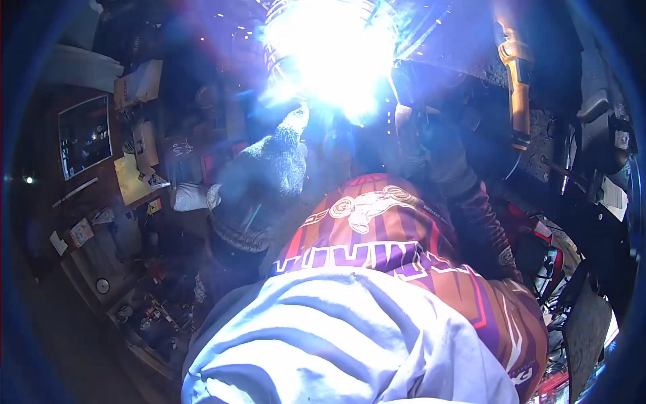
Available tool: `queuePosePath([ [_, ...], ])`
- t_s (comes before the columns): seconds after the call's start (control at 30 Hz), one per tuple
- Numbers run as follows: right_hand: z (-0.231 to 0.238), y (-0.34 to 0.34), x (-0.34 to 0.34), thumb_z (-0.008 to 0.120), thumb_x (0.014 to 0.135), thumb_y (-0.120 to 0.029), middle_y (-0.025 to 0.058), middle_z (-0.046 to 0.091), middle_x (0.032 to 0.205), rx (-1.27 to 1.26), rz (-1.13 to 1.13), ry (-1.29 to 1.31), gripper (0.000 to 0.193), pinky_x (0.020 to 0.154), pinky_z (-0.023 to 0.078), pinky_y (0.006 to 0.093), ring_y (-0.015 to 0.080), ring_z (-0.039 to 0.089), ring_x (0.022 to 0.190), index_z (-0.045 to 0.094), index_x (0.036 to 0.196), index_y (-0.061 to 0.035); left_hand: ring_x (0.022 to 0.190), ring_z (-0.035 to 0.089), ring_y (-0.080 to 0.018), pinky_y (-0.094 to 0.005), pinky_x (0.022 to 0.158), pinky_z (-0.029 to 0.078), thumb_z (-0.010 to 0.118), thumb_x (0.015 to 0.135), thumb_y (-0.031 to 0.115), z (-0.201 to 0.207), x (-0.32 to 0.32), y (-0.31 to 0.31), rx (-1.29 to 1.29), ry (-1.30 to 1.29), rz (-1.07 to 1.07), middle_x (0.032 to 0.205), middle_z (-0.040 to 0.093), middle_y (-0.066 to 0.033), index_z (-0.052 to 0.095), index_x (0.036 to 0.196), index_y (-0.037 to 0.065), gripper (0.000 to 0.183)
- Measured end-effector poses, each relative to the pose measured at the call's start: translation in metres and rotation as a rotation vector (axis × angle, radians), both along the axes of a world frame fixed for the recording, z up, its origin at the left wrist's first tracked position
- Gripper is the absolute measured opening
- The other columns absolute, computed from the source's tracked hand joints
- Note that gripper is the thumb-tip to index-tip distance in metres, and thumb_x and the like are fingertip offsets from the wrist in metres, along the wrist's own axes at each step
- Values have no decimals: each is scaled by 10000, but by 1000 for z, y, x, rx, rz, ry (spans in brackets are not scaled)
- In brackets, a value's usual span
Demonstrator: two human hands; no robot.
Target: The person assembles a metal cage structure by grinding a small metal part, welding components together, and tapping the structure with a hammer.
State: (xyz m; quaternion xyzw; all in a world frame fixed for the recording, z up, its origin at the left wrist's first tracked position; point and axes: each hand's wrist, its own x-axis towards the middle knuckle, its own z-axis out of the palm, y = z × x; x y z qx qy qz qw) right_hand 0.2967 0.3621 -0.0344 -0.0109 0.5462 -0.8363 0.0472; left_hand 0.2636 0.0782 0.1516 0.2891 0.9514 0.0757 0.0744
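A blinding blue-white welding arc burns at the top middle and washes out most of the work. Around its left edge shows a round, ribbed piece, its kind lost in the glare. My left hand, in a grey knit glove, reaches up to the lower left of that piece with its fingers bunched together at the edge of the light. What they grip is hidden. Right of the glare, my right hand is closed in shadow close to the arc; the thing in it cannot be made out.
Sparks fly at upper left. A long yellow power tool lies at upper right. At left are a dark framed panel, cardboard, a white bag and a bench with small parts. Cluttered gear fills the right side.
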Motion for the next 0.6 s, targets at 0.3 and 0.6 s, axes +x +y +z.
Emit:
queuePosePath([
  [0.3, -3, 4, 7, 695, 900, -126, 96, 640, 1156, -324, 29, -43, 492, 857, 537, 328, 185, 657, 1001, 513, 1342, -10, 910, 676, -320, -430, 771, 540, 598, 962, 104, 16, -2, 19, 47, -144, 123, 1113, 677, -186, 486, 1472, 91, 522],
  [0.6, 19, 4, 9, 807, 812, -199, 92, 655, 1127, 465, 6, -1, 620, 902, 515, 340, 194, 648, 1028, 504, 1320, -13, 847, 700, -398, -474, 707, 569, 625, 948, 120, 25, -6, 30, 22, -165, 167, 1047, 695, -230, 465, 1480, 144, 557],
])
